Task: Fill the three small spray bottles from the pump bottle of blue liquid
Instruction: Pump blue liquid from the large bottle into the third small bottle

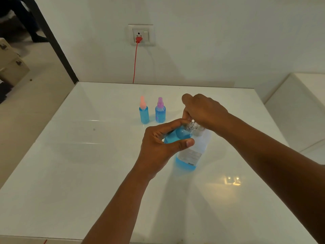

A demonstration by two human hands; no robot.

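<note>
Head view, white glossy table (88,173) against a white wall: the left hand (158,147) is gripping a small uncapped spray bottle (179,134), fingers and thumb curling round its body, and is holding it tilted, its clear threaded neck pointing up and to the right toward the pump. That bottle is showing blue liquid through most of its body. The right hand (204,111) is sitting over the head of the pump bottle (191,155), fingers curling down around it; the pump head itself is lying hidden under the hand, so whether it is being pressed cannot be told. The pump bottle is standing upright on the table, just behind and right of the left hand, its white label facing the camera and a band of blue liquid showing only near its base. Further back on the table, two capped spray bottles are standing upright, side by side and apart from each other: the orange-capped bottle (143,111) on the left and the purple-capped bottle (160,111) on the right, both showing blue liquid nearly to the shoulder. On the wall, a socket plate (141,34) is carrying a red plug (138,39), and a red cord (135,64) is hanging from it down behind the table's far edge. At the upper left, pale boxes (12,66) are lying on the floor.
</note>
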